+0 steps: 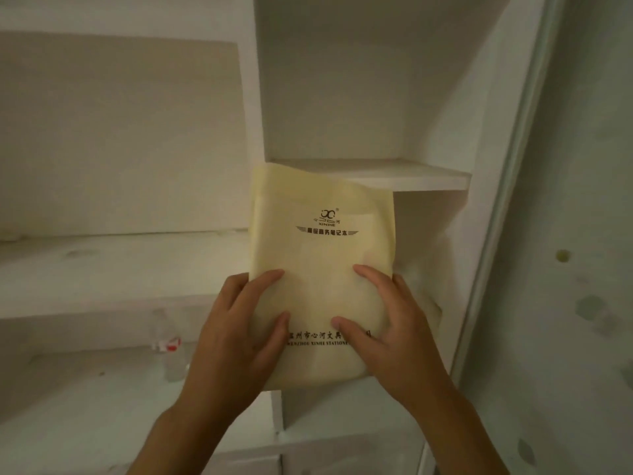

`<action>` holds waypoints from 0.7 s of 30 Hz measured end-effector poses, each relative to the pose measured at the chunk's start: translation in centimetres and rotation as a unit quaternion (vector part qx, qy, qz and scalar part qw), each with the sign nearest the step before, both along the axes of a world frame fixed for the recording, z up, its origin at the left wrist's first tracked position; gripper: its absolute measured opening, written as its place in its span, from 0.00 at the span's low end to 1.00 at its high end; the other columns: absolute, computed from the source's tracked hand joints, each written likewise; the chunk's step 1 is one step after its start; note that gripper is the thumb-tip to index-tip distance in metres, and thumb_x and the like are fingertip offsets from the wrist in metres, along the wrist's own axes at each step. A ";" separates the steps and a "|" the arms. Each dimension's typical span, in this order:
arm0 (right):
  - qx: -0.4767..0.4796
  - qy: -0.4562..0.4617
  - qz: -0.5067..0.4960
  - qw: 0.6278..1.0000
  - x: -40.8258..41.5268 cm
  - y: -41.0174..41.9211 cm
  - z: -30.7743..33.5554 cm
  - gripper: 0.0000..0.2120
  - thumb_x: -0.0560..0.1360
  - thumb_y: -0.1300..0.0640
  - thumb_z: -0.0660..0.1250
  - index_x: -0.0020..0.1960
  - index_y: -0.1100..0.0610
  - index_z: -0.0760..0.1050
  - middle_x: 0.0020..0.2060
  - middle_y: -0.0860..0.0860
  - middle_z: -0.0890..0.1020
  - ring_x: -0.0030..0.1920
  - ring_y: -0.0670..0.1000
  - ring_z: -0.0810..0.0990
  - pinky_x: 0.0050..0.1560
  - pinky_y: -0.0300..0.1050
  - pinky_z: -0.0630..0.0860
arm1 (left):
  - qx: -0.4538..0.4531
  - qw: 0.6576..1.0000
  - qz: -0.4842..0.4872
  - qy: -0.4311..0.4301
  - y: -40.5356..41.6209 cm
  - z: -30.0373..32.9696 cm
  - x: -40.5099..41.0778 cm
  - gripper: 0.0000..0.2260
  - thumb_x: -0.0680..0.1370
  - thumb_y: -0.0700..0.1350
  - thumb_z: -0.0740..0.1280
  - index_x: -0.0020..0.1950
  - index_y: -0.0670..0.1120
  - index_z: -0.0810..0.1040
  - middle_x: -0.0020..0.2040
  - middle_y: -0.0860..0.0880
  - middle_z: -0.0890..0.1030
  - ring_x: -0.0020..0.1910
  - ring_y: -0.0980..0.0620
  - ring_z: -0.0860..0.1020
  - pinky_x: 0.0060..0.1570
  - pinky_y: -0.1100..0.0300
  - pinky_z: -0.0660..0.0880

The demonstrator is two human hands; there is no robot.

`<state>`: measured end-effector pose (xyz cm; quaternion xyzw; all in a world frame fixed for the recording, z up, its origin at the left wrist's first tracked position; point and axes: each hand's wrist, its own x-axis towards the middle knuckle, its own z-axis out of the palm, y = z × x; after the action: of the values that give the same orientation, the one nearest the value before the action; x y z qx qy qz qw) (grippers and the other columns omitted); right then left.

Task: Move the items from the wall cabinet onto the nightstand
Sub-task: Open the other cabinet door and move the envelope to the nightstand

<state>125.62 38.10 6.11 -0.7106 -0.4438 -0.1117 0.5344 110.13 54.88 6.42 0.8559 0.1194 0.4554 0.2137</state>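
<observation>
A pale yellow stationery bag [322, 255] with black printed lettering is held upright in front of the white wall cabinet [376, 173]. My left hand [236, 334] grips its lower left edge, thumb on the front. My right hand [394, 334] grips its lower right edge the same way. The bag covers the lower compartment of the cabinet's right column. A clear plastic bottle [173, 351] with a red label stands on a lower left shelf. The nightstand is out of view.
The cabinet's upper right compartment [359, 97] shows nothing inside. A wide white shelf [102, 269] runs across the left. A pale door frame [513, 200] and a stained wall [582, 269] lie to the right.
</observation>
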 end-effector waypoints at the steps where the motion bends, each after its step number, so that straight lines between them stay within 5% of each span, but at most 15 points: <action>1: -0.004 0.006 0.010 1.000 -1.1 0.3 -0.6 0.32 0.72 0.49 0.79 0.73 0.40 0.70 0.63 0.37 0.72 0.64 0.37 0.73 0.56 0.26 0.71 | -0.010 1.000 0.005 -0.005 0.1 -0.6 -1.4 0.21 0.79 0.54 0.68 0.72 0.58 0.72 0.60 0.61 0.71 0.55 0.62 0.75 0.47 0.70 0.73; 9: -0.050 0.030 0.107 0.992 -12.6 4.6 -3.7 0.33 0.72 0.50 0.79 0.73 0.39 0.70 0.62 0.37 0.72 0.64 0.41 0.74 0.62 0.45 0.77 | -0.078 0.993 0.089 -0.019 0.7 -5.6 -15.6 0.23 0.77 0.51 0.69 0.72 0.53 0.73 0.62 0.57 0.74 0.57 0.58 0.77 0.52 0.72 0.71; 21: -0.134 -0.051 0.273 0.951 -35.2 13.4 -6.4 0.33 0.74 0.44 0.76 0.74 0.37 0.65 0.62 0.39 0.68 0.57 0.42 0.75 0.58 0.48 0.80 | -0.093 0.951 0.295 0.011 1.3 -10.6 -42.4 0.23 0.78 0.56 0.66 0.72 0.54 0.72 0.61 0.55 0.73 0.55 0.62 0.75 0.48 0.69 0.72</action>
<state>90.40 51.48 -0.34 -0.6207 -0.6584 0.0635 0.4209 67.72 56.15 -4.15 0.7639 0.4111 0.4752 0.1470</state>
